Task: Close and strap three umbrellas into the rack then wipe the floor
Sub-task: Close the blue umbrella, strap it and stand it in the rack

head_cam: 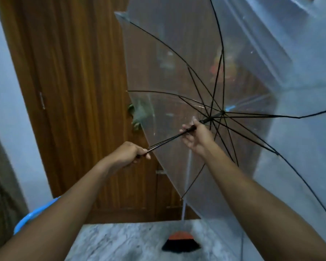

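Note:
A transparent umbrella (pixel 177 72) with black ribs is spread open in front of me, its canopy facing away to the right. Its black shaft (pixel 167 140) runs from lower left to the hub at the right. My left hand (pixel 128 153) is closed around the handle end of the shaft. My right hand (pixel 196 136) grips the shaft higher up, just below the runner where the ribs meet. No rack is in view.
A wooden door (pixel 73 91) stands straight ahead. On the marble floor (pixel 111 242) stands a broom with an orange and black head (pixel 181 242). A blue plastic rim (pixel 30 217) shows at the lower left, next to a pale wall.

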Demonstrator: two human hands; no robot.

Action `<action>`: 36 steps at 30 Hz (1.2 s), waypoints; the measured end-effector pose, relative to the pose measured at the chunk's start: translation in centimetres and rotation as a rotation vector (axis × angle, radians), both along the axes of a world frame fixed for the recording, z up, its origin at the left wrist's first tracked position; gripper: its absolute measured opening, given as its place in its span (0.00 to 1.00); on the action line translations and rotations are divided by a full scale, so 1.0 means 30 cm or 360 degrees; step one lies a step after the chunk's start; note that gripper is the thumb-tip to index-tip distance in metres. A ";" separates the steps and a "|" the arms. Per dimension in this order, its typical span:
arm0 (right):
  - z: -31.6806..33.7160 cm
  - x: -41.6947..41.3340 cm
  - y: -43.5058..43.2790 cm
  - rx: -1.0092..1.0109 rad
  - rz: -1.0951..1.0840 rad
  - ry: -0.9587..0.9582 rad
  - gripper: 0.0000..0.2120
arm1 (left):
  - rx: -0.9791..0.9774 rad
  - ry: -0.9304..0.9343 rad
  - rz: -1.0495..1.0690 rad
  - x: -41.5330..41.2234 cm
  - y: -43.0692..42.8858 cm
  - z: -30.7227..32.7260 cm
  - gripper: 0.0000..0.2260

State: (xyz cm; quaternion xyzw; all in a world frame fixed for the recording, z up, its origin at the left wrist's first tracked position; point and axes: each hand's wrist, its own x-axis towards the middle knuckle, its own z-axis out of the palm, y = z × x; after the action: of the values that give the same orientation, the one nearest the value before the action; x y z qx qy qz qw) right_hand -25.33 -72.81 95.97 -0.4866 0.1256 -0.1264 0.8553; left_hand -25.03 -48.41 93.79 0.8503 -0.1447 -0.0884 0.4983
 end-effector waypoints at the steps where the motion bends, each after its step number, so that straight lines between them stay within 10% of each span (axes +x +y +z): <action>1: 0.007 -0.049 -0.059 0.0096 -0.0036 -0.0007 0.12 | 0.0009 0.0022 -0.0082 -0.034 -0.049 0.003 0.15; 7: 0.033 -0.275 -0.345 0.0585 -0.0400 -0.0122 0.19 | 0.0003 -0.0112 -0.0427 -0.225 -0.330 0.020 0.13; 19: 0.123 -0.534 -0.677 0.0497 -0.0750 -0.0232 0.17 | 0.0082 -0.0216 -0.0631 -0.364 -0.463 -0.006 0.18; 36: 0.061 -0.413 -0.165 0.0337 -0.0312 -0.0147 0.21 | -0.0322 -0.0146 -0.0179 -0.388 -0.576 0.067 0.15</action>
State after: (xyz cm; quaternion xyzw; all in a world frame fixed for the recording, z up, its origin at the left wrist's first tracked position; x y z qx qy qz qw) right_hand -37.73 -77.75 97.81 -0.3728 0.1456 -0.2177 0.8902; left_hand -36.68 -65.69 95.80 0.7894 -0.2228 -0.0623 0.5686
